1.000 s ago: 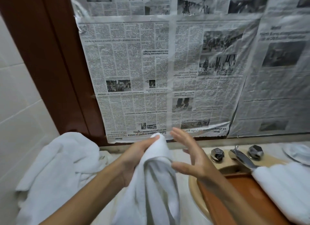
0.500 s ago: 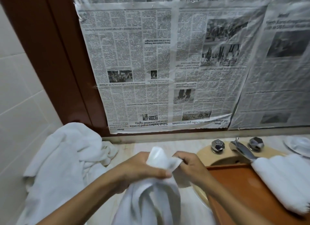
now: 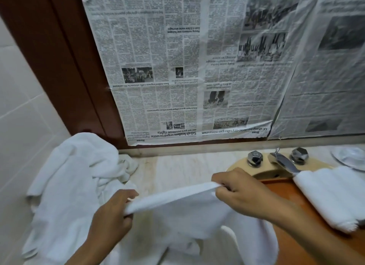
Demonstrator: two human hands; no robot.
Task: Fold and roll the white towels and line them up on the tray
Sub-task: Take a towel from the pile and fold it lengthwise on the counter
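Note:
A white towel (image 3: 183, 209) hangs stretched between both hands above the counter. My left hand (image 3: 112, 215) pinches its left top corner, and my right hand (image 3: 239, 191) pinches the right top corner; the rest of the cloth droops toward me. A brown wooden tray (image 3: 280, 207) lies across the sink at the right. Rolled white towels (image 3: 331, 195) lie on the tray's right part. A heap of loose white towels (image 3: 75, 185) sits on the counter at the left.
A beige sink rim (image 3: 239, 168) with a chrome faucet (image 3: 282, 162) and two knobs lies behind the tray. A glass dish (image 3: 351, 158) stands at the far right. Newspaper (image 3: 187, 67) covers the wall behind, and white tiles (image 3: 21, 106) close the left side.
The hands were together at the towel's top corner; now they have pulled apart, spreading the top edge wide and lower over the counter.

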